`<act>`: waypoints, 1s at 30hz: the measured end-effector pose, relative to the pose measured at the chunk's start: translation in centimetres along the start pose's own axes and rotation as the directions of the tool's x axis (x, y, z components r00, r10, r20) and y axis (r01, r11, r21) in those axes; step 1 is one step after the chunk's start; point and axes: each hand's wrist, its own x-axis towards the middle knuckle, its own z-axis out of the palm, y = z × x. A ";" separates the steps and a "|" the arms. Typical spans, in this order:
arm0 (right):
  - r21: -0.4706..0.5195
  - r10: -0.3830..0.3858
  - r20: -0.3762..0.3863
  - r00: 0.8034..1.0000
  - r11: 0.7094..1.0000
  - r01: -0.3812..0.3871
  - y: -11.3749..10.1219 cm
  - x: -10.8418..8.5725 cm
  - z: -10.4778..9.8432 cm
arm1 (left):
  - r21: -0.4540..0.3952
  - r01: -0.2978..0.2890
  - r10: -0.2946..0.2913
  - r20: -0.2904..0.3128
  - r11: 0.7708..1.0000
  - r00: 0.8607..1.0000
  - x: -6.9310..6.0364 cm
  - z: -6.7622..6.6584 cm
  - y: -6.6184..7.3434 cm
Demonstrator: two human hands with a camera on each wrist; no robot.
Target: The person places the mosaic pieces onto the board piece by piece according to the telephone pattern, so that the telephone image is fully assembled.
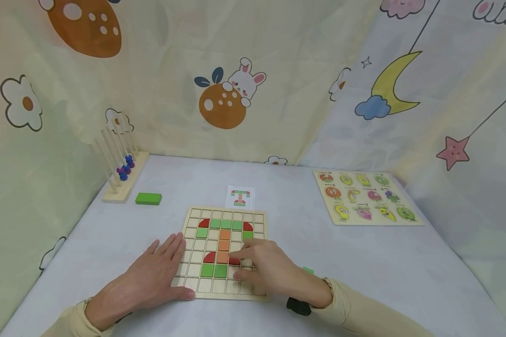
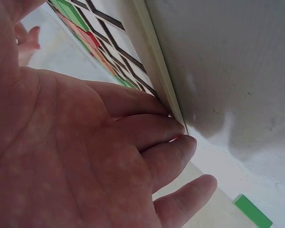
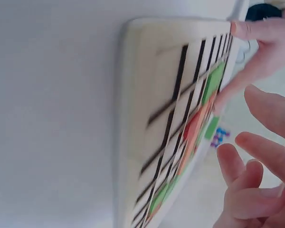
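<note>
A light wooden grid board (image 1: 205,284) lies on the table with green, orange and red pieces in its squares, laid out like a letter T. My left hand (image 1: 152,276) rests against the board's left side, fingers straight and thumb at the near left corner. In the left wrist view its fingertips touch the board's edge. Over the right half of the board is my right hand (image 1: 270,267), its index finger at a red piece (image 1: 234,261) beside the lowest orange square (image 1: 222,257). No piece shows between its fingers in the right wrist view.
Behind the board lies a card (image 1: 240,197) picturing a T pattern. A green block (image 1: 148,199) and a peg stand (image 1: 128,180) with blue and purple beads are at the left. A fruit puzzle board (image 1: 367,199) lies back right. A black object (image 1: 298,306) sits under the right forearm.
</note>
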 end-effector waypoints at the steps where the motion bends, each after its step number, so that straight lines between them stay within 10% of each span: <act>1: 0.005 0.014 -0.013 1.000 1.000 -0.014 0.4 -0.4 -0.3 | 0.000 0.001 -0.001 0.000 1.000 1.000 0.0 0.0 0.0; 6: -0.013 0.166 -0.078 0.983 0.986 -0.168 2.8 -2.9 -1.6 | 0.005 -0.007 0.007 -0.009 1.000 1.000 0.0 0.0 0.0; 19: -0.113 0.461 -0.188 0.867 0.867 -0.485 7.2 -8.6 -2.7 | 0.011 -0.007 0.007 -0.004 1.000 1.000 0.0 -0.1 -0.1; 30: -0.157 0.363 -0.159 0.918 0.909 -0.386 8.2 -10.4 -1.7 | 0.014 0.002 -0.002 -0.001 1.000 1.000 0.1 0.0 0.0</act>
